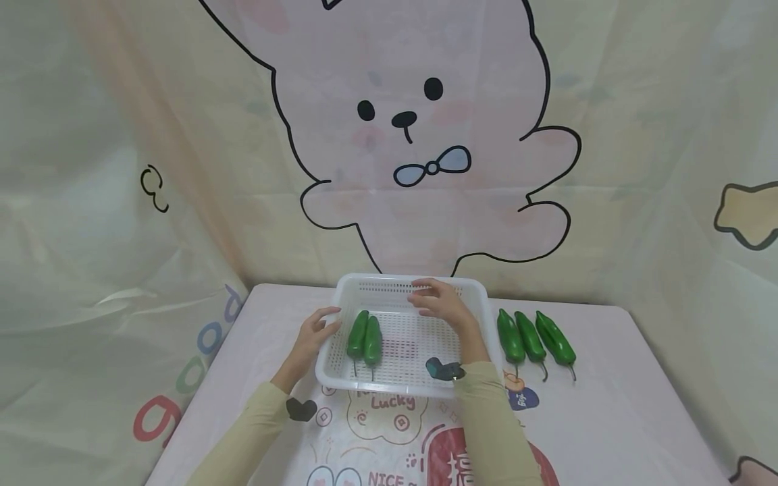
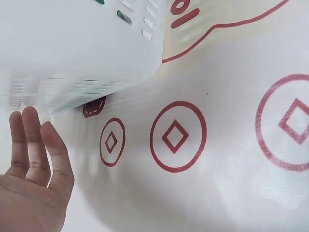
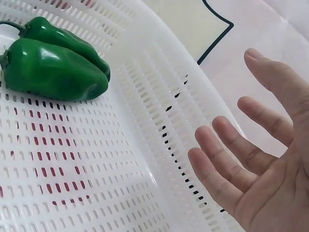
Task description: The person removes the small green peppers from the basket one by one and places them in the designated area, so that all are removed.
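A white perforated plastic basket (image 1: 401, 386) stands on the table, with two green peppers (image 1: 373, 341) side by side in its left part. My left hand (image 1: 310, 341) is at the basket's left side, fingertips right by the rim; in the left wrist view its fingers (image 2: 34, 140) are extended beside the basket wall. Over the back right of the basket is my right hand (image 1: 446, 307), fingers spread and nothing in them. The right wrist view shows that hand (image 3: 256, 169) above the perforated wall, apart from the peppers (image 3: 55, 72).
Three more green peppers (image 1: 531, 337) lie in a row on the table, just right of the basket. The printed tablecloth (image 1: 608, 405) carries drawings and lettering. Behind the table hangs a backdrop (image 1: 413, 223) with a cartoon animal, and cloth walls rise at both sides.
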Available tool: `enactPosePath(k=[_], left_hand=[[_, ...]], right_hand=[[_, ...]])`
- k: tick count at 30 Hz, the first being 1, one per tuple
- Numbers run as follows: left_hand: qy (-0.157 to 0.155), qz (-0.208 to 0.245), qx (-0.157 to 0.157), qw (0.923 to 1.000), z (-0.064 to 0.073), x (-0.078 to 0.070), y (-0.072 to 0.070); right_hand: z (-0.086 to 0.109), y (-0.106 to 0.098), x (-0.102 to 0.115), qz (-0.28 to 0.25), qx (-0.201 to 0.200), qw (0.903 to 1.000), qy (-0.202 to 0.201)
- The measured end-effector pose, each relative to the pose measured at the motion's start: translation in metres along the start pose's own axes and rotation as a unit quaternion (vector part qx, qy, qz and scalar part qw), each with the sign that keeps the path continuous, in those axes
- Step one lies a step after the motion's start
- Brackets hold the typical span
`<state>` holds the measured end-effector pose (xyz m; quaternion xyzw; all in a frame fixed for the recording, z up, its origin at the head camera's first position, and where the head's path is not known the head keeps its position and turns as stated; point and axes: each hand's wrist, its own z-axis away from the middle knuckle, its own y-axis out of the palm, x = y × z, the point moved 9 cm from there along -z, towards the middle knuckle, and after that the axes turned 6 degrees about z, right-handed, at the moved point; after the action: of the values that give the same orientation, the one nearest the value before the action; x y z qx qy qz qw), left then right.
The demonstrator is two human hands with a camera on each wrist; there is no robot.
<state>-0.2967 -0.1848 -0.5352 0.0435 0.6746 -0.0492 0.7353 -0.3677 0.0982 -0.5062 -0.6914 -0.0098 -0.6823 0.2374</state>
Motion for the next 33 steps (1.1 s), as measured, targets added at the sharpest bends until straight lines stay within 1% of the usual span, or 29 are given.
enactPosePath(k=[3, 5, 12, 16, 22, 29, 33], left_hand=[[0.0, 0.0, 0.002, 1.0, 0.005, -0.01, 0.004], [-0.002, 0.002, 0.002, 1.0, 0.006, -0.011, 0.004], [-0.006, 0.014, 0.006, 0.9999, 0.004, -0.008, 0.003], [-0.009, 0.013, 0.005, 0.9999, 0.003, -0.008, 0.003], [-0.011, 0.013, 0.003, 0.9999, 0.005, -0.009, 0.004], [-0.013, 0.02, 0.003, 0.9997, 0.004, -0.008, 0.003], [-0.011, 0.022, 0.004, 0.9997, 0.004, -0.008, 0.003]], right_hand=[[-0.002, 0.002, -0.001, 0.005, 0.0, 1.0, 0.004], [-0.004, 0.006, -0.001, 0.004, 0.001, 1.0, 0.008], [-0.007, 0.024, -0.001, 0.013, 0.012, 0.9998, 0.004], [-0.009, 0.034, -0.003, 0.002, 0.02, 0.9998, 0.008], [-0.014, 0.052, -0.006, -0.01, 0.042, 0.999, 0.01], [-0.017, 0.068, -0.01, 0.006, 0.06, 0.998, 0.021], [-0.018, 0.077, -0.013, 0.017, 0.077, 0.9966, 0.026]])
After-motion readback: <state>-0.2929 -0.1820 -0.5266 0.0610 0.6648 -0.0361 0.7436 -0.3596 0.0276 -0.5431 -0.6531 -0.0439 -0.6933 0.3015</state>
